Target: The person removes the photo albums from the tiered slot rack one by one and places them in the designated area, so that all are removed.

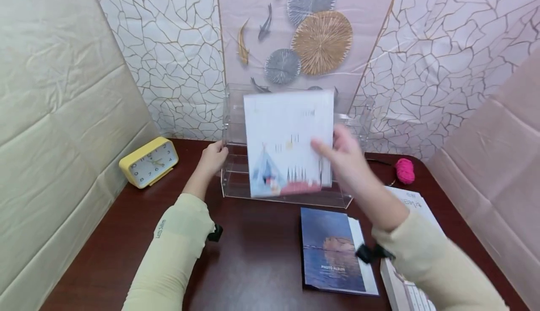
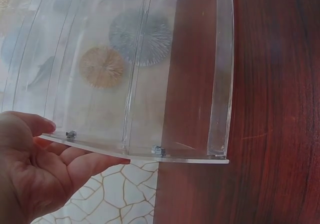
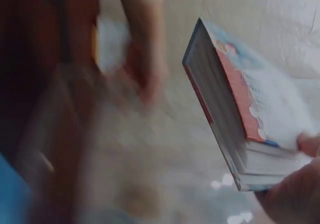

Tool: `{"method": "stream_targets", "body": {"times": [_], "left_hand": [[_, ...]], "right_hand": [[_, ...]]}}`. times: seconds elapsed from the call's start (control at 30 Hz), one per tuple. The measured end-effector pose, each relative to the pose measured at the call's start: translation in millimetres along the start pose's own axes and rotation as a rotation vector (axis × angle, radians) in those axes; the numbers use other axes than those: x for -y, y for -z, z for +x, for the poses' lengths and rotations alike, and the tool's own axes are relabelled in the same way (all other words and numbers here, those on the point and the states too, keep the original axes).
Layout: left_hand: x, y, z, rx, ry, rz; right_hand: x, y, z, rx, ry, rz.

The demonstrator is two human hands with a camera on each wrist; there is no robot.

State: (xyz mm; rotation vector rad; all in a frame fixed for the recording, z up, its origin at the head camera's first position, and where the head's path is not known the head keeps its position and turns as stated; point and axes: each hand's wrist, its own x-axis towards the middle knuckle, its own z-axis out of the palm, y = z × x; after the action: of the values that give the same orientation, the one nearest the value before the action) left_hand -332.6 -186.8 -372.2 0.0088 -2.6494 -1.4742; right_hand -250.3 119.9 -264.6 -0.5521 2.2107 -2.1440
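A clear acrylic rack [image 1: 235, 179] with several ledges stands at the back of the table. My left hand [image 1: 213, 157] grips its left side edge; in the left wrist view the thumb and fingers [image 2: 80, 161] pinch the acrylic side panel. My right hand [image 1: 346, 158] holds up a thick book [image 1: 287, 118] in front of the rack, thumb on the white cover, which has a blue tent drawing. In the right wrist view the book [image 3: 272, 91] shows its page edges and hard cover. Whether it touches the rack is unclear.
A dark blue photo album [image 1: 333, 250] lies on the table [image 1: 249, 254] before the rack. White books [image 1: 415, 203] are stacked at the right, partly behind my right forearm. A pink yarn ball [image 1: 405, 170] sits behind them. At the left stands a yellow clock [image 1: 149, 162].
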Motion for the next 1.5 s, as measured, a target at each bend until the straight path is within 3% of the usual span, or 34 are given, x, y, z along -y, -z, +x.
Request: {"method": "stream_targets", "body": {"times": [0.13,0.2,0.3,0.4,0.63,0.83,1.03,1.13,1.33,1.5], "left_hand": [[1.8,-0.9,2.0,0.006,0.012,0.02],[1.4,-0.6,2.4,-0.002,0.019,0.01],[0.2,-0.5,1.7,-0.009,0.04,-0.028],[1.1,-1.4,0.4,0.015,0.071,-0.078],[2.0,-2.4,-1.6,0.038,0.088,-0.117],[-0.8,-4.3,1.4,0.055,0.059,-0.091],[-1.3,-3.3,0.4,0.076,0.101,-0.118],[0.1,-0.6,-0.5,0.073,0.105,-0.118],[5.4,5.9,0.0,0.067,0.105,-0.129],[8.1,7.5,1.4,0.062,0.102,-0.122]], "right_hand": [[-61,-13,-45.0,-0.062,-0.327,0.134],[-85,-22,-59.2,-0.096,-0.428,0.137],[-113,-36,-73.4,-0.09,-0.511,0.113],[-131,-48,-81.4,-0.037,-0.534,0.092],[-147,-65,-85.4,0.013,-0.509,0.049],[-155,-74,-86.4,-0.027,-0.474,-0.04],[-164,-82,-93.1,-0.051,-0.38,-0.158],[-166,-87,-94.1,-0.049,-0.313,-0.236],[-169,-100,-96.5,-0.078,-0.196,-0.502],[-168,-106,-97.6,-0.044,-0.186,-0.583]]}}
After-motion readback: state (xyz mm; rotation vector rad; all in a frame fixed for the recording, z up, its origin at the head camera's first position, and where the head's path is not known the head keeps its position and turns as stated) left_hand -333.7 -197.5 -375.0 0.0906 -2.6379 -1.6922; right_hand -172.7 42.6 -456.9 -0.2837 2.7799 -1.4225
